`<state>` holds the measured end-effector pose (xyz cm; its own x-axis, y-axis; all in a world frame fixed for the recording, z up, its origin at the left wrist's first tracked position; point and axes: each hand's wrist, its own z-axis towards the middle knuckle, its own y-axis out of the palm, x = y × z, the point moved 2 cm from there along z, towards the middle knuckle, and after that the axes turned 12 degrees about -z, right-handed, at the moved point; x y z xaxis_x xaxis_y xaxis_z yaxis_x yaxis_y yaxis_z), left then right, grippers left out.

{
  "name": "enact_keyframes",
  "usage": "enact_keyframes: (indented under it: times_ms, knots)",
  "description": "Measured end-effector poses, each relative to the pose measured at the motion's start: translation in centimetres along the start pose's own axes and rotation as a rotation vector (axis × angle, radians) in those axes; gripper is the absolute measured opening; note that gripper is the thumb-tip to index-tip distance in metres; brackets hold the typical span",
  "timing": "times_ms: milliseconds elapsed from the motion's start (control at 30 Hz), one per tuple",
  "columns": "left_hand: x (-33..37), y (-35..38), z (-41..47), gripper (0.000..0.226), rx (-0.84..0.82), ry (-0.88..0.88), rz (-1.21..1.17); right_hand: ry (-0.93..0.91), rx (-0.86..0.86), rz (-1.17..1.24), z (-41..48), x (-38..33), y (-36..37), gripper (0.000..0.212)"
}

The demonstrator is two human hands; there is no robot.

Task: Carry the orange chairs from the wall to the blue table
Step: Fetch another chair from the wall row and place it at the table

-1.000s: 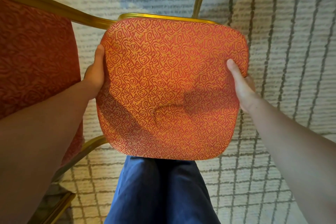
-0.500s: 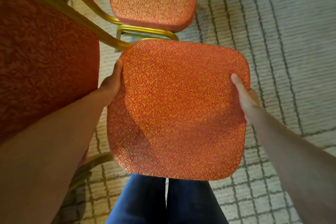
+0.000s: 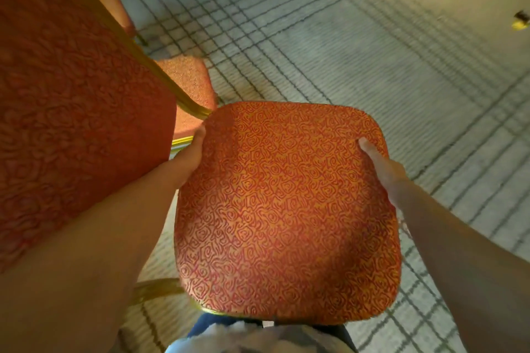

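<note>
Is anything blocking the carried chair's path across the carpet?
The left hand and right hand hold the chair seat. Two more orange chairs stand on its left; the carpet ahead and right shows only a small yellow object far off. The blue table is not in view.

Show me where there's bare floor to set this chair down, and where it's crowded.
Free: the lined carpet beyond and right of the held chair seat, out to the small yellow object at the far right edge. Crowded: the left, where the backrest and another orange chair's seat sit close.
</note>
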<state>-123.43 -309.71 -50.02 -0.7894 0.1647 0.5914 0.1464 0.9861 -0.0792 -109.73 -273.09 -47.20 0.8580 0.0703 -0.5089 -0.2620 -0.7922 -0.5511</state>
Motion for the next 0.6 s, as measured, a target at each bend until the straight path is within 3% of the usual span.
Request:
enact_keyframes:
  times_ms: [233, 400, 600]
  knots:
    - [2.0, 9.7, -3.4, 0.070, -0.117, 0.161, 0.089, 0.074, 0.056, 0.169, -3.0, 5.7, -9.6, 0.134]
    - [0.0, 16.7, -5.5, 0.087, -0.254, 0.047, 0.293, 0.125, 0.051, 0.246, -4.3, 12.6, -14.7, 0.123]
    - [-0.8, 27.5, -8.8, 0.092, -0.343, 0.139, 0.459, 0.167, 0.138, 0.376, -5.9, 20.3, -21.7, 0.127]
